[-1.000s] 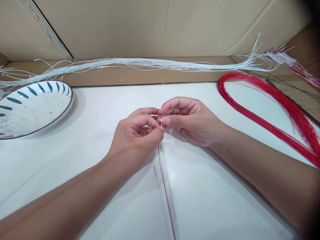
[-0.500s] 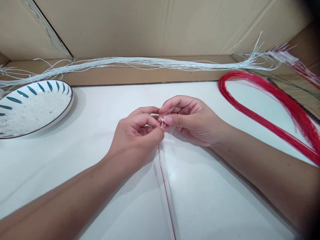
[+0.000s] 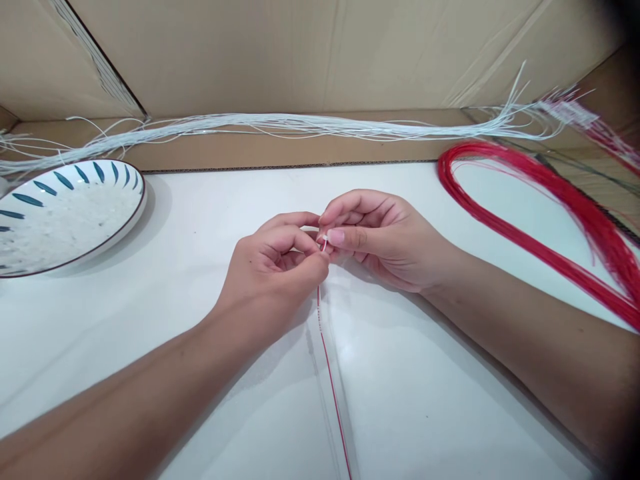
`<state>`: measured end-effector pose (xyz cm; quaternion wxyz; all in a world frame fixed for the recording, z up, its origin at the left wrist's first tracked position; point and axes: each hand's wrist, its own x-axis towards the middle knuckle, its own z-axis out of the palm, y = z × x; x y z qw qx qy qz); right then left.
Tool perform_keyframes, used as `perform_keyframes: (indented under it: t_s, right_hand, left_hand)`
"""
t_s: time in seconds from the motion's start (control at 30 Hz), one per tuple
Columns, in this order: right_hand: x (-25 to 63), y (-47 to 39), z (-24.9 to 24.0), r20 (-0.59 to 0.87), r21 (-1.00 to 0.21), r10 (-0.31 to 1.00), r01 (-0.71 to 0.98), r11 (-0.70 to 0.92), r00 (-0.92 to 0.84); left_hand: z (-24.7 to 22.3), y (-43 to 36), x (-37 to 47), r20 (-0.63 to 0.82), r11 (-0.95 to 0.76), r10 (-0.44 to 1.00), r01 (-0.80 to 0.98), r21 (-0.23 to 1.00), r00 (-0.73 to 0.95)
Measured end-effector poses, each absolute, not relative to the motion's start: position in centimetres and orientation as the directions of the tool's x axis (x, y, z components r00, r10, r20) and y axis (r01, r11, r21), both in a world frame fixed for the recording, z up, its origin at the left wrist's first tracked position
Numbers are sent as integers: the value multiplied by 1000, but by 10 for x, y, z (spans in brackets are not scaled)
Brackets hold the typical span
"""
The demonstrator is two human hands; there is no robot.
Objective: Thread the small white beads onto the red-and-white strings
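Near the middle of the white table my left hand [image 3: 283, 263] pinches a thin red cord [image 3: 331, 380] between thumb and forefinger. The cord runs from below that thumb down to the bottom edge of the picture, with a short whitish, coiled-looking stretch just under the hand. My right hand [image 3: 377, 240] meets the left at the fingertips. Its thumb and forefinger are closed on a tiny white piece [image 3: 325, 239] at the upper end of the cord. Fingers partly cover this piece, so its exact shape is hidden.
At the left stands a white plate [image 3: 131, 217] with blue-green leaf marks, holding small clear-white pieces. A bundle of white cords [image 3: 280, 123] lies along the cardboard [image 3: 300, 152] at the back. A looped bundle of red cords [image 3: 500, 223] rests at right, beside a packet [image 3: 575, 115].
Both hands stay in nearly the same place, still pinching the cord and the white piece. The white piece has shifted very slightly at the fingertips.
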<state>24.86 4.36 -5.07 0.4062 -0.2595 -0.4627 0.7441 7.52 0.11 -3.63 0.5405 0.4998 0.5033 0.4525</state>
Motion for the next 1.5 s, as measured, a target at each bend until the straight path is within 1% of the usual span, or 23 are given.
perform_keyframes:
  t_s: [0.23, 0.4, 0.73, 1.07, 1.17, 1.3, 1.5]
  right_hand:
    - [249, 43, -50, 0, -901, 848, -368, -231, -530]
    - [249, 43, -50, -22, -900, 852, -360, -244, -523]
    - [250, 43, -51, -22, -902, 842, -352, -249, -539]
    - [252, 42, -53, 45, -961, 866, -260, -99, -497]
    - [254, 44, -53, 27, -956, 856, -264, -129, -517]
    - [253, 46, -51, 1, -946, 826, -267, -182, -564]
    - [251, 45, -51, -22, -958, 855, -234, -167, -518]
  left_hand:
    - [-36, 1, 75, -91, 91, 992, 0, 996, 88]
    - [-37, 1, 75, -92, 94, 991, -19, 995, 93]
    - [-36, 1, 75, -109, 111, 990, -13, 994, 90]
    - [-37, 2, 74, -112, 108, 991, 59, 992, 71]
    - [-38, 3, 74, -113, 109, 992, 63, 992, 62]
    - [-38, 3, 75, -118, 117, 991, 24, 993, 58]
    - [-36, 2, 75, -130, 127, 988, 46, 991, 80]
